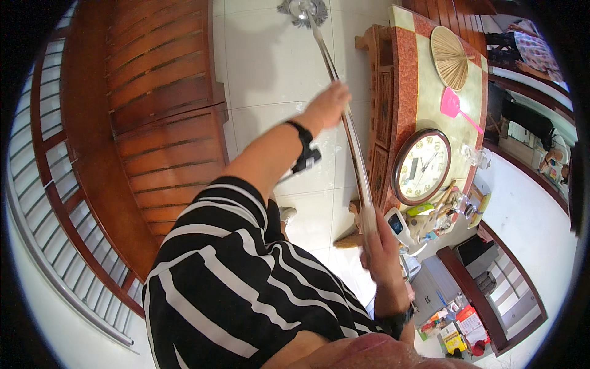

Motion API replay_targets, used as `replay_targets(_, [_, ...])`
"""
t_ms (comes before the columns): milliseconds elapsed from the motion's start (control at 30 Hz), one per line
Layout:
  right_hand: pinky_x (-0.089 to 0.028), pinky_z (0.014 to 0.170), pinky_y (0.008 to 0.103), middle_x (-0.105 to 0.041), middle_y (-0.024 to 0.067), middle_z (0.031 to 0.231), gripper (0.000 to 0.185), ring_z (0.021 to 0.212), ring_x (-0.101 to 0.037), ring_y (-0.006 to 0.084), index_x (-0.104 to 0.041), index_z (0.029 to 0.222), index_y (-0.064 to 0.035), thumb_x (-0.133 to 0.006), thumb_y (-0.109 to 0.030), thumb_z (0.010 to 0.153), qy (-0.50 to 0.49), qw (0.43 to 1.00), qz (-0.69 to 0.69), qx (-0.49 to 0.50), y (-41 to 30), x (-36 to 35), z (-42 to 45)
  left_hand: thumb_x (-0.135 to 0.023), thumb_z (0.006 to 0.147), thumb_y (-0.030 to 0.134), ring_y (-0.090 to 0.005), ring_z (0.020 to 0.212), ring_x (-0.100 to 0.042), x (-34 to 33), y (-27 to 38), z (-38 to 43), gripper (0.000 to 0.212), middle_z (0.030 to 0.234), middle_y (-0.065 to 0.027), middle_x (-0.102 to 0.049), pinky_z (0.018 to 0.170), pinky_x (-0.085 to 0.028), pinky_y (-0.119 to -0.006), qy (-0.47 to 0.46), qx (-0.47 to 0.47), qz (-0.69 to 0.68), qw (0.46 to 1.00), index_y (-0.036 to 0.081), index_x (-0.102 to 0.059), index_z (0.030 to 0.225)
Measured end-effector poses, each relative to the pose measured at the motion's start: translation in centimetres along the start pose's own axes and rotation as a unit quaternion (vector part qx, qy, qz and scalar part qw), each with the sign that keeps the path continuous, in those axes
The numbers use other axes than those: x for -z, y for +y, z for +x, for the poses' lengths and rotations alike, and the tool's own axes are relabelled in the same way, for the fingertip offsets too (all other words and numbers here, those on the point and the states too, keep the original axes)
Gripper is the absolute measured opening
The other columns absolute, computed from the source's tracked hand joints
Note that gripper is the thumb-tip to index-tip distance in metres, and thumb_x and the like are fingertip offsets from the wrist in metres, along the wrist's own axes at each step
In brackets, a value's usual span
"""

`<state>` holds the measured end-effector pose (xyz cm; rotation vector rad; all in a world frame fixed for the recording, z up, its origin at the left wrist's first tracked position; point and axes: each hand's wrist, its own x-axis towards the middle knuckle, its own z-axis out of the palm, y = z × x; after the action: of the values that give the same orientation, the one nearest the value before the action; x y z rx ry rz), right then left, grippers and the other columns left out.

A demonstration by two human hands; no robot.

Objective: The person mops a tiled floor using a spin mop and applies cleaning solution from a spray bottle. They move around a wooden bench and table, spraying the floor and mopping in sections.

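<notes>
A metal mop pole (352, 138) runs from the round string mop head (303, 10) at the top of the view down towards me. My left hand (329, 105), with a black band at the wrist, is closed around its middle. Lower and further right, my right hand (383, 251) grips the light-coloured upper end of the pole. The grey fringe of the mop lies on the pale floor tiles (295, 74). My striped top and one shoe (288, 215) show below my left arm.
Slatted wooden furniture (161, 97) fills the left side. At right stands a long cabinet (405, 78) bearing a woven fan (449, 57), a pink fly swatter (451, 104) and a round clock (421, 167). A broom head (348, 240) rests near its base. Another person (537, 50) is at the upper right.
</notes>
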<state>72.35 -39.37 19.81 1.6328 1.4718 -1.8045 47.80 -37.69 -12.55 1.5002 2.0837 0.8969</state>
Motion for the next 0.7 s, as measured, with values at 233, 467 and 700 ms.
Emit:
replay_targets(233, [-0.032, 0.037, 0.0194, -0.059, 0.0049, 0.070, 0.055, 0.040, -0.042, 0.0053, -0.037, 0.152, -0.0063, -0.051, -0.022, 0.101, 0.111, 0.974, 0.095, -0.173, 0.6, 4.6, -13.7, -0.070, 0.076, 0.001, -0.0410, 0.129, -0.049, -3.9, 12.4, -7.1, 0.034, 0.120, -0.0201, -0.057, 0.103, -0.047, -0.047, 0.006, -0.082, -0.128, 0.988, 0.002, -0.054, 0.106])
replay_targets(467, [-0.035, 0.038, 0.0197, -0.056, 0.0024, 0.072, 0.054, 0.045, -0.045, 0.0042, -0.034, 0.154, -0.0078, -0.047, -0.019, 0.103, 0.000, 0.999, -0.009, 0.054, -5.6, -0.3, 3.9, -0.063, 0.082, -0.002, -0.0359, 0.122, -0.053, 1.8, -3.4, 7.9, 0.033, 0.126, -0.0184, -0.055, 0.103, -0.047, -0.045, -0.060, 0.082, -0.072, 0.992, 0.006, -0.056, 0.113])
replay_targets(700, [-0.050, 0.058, 0.0301, -0.060, 0.0057, 0.079, 0.056, 0.059, -0.056, 0.0140, -0.033, 0.154, -0.0051, -0.050, -0.014, 0.101, -0.009, 0.963, -0.240, 0.125, -4.3, -0.1, 9.3, -0.068, 0.077, 0.003, -0.0376, 0.133, -0.045, 4.1, -8.1, 7.1, 0.047, 0.135, -0.0170, -0.053, 0.107, -0.045, -0.046, -0.077, 0.069, 0.121, 0.987, 0.004, -0.056, 0.122])
